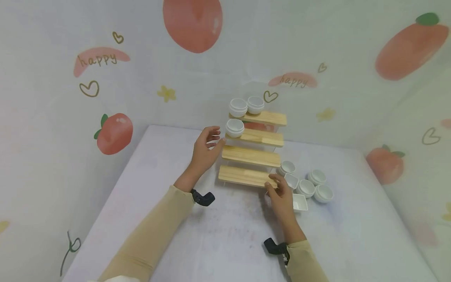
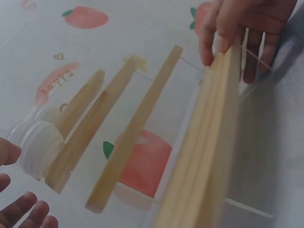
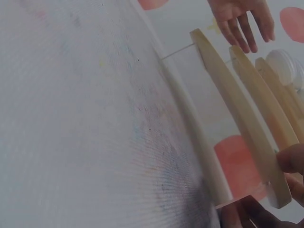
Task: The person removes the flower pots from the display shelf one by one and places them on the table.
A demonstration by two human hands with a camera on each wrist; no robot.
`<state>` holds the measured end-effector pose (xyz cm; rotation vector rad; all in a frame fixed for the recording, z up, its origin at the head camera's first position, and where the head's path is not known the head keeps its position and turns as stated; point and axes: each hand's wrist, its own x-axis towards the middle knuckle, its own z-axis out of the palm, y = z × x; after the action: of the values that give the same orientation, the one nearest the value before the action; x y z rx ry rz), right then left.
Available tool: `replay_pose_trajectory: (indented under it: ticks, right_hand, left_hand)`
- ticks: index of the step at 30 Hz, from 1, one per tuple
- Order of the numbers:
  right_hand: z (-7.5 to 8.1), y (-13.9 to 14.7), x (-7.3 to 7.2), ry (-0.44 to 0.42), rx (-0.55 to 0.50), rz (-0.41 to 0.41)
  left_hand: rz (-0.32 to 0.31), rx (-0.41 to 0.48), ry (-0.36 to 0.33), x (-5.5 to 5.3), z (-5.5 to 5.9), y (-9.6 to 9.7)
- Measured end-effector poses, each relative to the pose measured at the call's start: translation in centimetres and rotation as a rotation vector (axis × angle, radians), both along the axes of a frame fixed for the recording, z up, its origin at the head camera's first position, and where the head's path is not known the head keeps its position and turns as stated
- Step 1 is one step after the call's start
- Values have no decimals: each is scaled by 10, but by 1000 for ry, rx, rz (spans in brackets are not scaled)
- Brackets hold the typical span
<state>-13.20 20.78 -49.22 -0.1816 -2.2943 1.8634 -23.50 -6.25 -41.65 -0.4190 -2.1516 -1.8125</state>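
Observation:
A four-tier display stand (image 1: 251, 156) with pale wooden shelves and thin clear supports stands on the table. Two round white bowls (image 1: 238, 107) sit side by side at the left of its top shelf. One more round bowl (image 1: 235, 128) rests on the left end of the second shelf. My left hand (image 1: 208, 149) is beside that end, fingers loosely bent and holding nothing. At the right end of the lowest shelf (image 1: 246, 176), my right hand (image 1: 282, 196) pinches the wood between thumb and fingers, as the left wrist view (image 2: 251, 28) also shows.
Right of the stand, several round white bowls (image 1: 323, 193) and square white dishes (image 1: 300, 202) are grouped on the white table (image 1: 225, 243), some partly behind my right hand. A pale wall covering (image 1: 141, 90) with printed fruit and hearts rises behind and at both sides.

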Motion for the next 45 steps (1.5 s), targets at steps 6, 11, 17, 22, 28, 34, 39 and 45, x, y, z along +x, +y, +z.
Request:
replay_pose_trajectory:
  ticks: [6, 11, 17, 22, 28, 34, 39, 45]
  right_hand:
    - [-1, -2, 2, 3, 10, -1]
    - [0, -2, 2, 10, 17, -8]
    - [-2, -1, 2, 14, 16, -12]
    - [-3, -2, 2, 14, 5, -9]
    - [-4, -1, 1, 42, 17, -16]
    - [-4, 0, 1, 44, 14, 1]
    - [-5, 1, 1, 39, 19, 9]
    - [-4, 0, 0, 30, 29, -4]
  left_hand:
    - [5, 37, 48, -12, 11, 6]
    - [14, 36, 62, -19, 16, 13]
    - [7, 23, 63, -25, 17, 18]
    - [5, -9, 55, -29, 15, 20]
    - [-30, -34, 44, -30, 18, 23]
    - [-38, -37, 44, -29, 19, 24]
    - [-35, -30, 41, -28, 19, 22]
    - [-50, 1, 42, -28, 19, 22]
